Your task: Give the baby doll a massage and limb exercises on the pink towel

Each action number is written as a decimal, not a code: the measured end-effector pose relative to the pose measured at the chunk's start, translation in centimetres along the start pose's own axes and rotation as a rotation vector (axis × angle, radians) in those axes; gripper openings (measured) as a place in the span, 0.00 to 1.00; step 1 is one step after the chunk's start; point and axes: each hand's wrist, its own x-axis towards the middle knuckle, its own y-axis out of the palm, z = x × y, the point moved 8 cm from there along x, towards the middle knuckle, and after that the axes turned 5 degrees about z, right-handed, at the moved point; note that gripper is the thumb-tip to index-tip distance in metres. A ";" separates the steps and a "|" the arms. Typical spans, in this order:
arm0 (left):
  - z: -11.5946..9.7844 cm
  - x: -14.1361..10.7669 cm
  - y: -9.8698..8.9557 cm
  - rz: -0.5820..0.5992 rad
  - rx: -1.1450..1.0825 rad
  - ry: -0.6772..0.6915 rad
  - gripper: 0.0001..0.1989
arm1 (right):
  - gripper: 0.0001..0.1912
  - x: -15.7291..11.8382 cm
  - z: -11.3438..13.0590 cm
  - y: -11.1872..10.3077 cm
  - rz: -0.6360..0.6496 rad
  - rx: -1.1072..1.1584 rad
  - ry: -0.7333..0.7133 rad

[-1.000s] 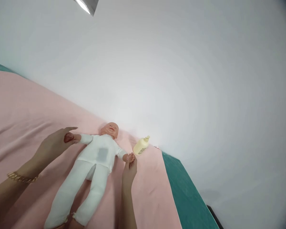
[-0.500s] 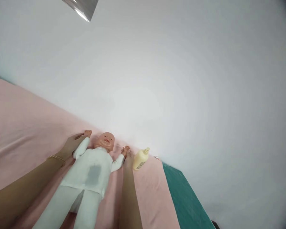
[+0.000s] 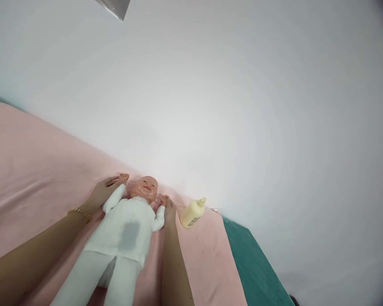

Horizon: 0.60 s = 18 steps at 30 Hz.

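A baby doll (image 3: 127, 233) in white clothes lies face up on a pink cloth (image 3: 51, 157), its arms bent up beside its head. A grey patch shows on its shirt. My left hand (image 3: 104, 193), below a gold bracelet on the wrist, is closed round the doll's forearm and hand on the left. On the other side, my right hand (image 3: 170, 210) holds the doll's other hand, its thumb against the small fingers. Just right of my right hand stands a pale yellow pump bottle (image 3: 192, 213).
A white wall (image 3: 226, 106) rises behind the cloth. Green surface (image 3: 252, 259) shows past the cloth's right edge, and a silvery grey object (image 3: 116, 7) is at the top. A small item (image 3: 214, 210) lies by the wall.
The doll's hand on the right has moved inward, closer to its head, with my right hand on it; a wider gap separates my hand from the bottle. The whole view has shifted slightly.
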 end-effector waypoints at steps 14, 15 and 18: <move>-6.1 -6.8 -3.7 -0.176 0.023 0.171 0.45 | 0.24 -5.7 2.6 -5.2 -0.114 0.009 -0.203; -6.8 -7.9 -3.9 -0.181 0.108 0.221 0.44 | 0.25 -6.8 2.6 -5.5 -0.125 -0.016 -0.208; -8.1 -11.5 -4.5 -0.197 0.392 0.314 0.40 | 0.29 -10.3 2.6 -6.3 -0.153 -0.147 -0.207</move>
